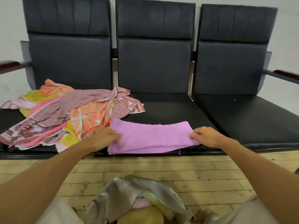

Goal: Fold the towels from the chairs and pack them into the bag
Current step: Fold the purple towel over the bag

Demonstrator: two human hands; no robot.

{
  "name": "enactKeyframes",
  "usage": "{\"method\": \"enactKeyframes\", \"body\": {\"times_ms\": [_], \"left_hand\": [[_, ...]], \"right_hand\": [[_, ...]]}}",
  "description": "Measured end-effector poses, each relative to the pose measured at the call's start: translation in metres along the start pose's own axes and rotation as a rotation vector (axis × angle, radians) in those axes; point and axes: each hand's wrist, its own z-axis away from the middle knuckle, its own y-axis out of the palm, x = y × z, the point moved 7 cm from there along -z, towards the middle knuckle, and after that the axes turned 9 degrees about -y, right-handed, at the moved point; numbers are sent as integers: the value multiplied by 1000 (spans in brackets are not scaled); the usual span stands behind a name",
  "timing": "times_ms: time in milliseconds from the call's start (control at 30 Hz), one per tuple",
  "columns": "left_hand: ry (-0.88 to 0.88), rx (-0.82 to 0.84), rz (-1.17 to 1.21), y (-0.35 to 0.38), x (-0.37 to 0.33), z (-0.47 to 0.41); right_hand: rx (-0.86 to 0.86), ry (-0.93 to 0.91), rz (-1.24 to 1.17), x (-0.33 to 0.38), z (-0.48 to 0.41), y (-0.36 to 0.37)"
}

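A pink towel (152, 137) lies folded into a long strip on the front of the middle chair seat (163, 109). My left hand (103, 137) pinches its left end, and my right hand (205, 135) pinches its right end. A heap of patterned towels (64, 113) in orange, yellow, pink and maroon covers the left chair seat and spills toward the middle one. A grey cloth bag (129, 196) stands open on the floor between my knees, with pink and yellow folded towels showing inside.
Three joined black chairs stand against a white wall; the right seat (252, 117) holds nothing. Wooden armrests (9, 64) stick out at both ends. The floor (186, 172) is pale wood planks.
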Motion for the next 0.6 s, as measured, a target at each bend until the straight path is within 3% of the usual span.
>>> {"method": "enactKeyframes", "body": {"times_ms": [133, 233, 400, 533, 600], "left_hand": [[-168, -242, -53, -5, 5, -17], [-361, -171, -129, 8, 16, -27], [-325, -88, -418, 15, 11, -35], [-299, -110, -357, 11, 11, -30], [-301, -146, -119, 2, 4, -20]], "right_hand": [[-129, 169, -28, -11, -17, -2], [-115, 300, -42, -18, -25, 7], [10, 353, -63, -8, -30, 11], [48, 370, -345, -8, -18, 10], [50, 349, -520, -9, -13, 11]]}}
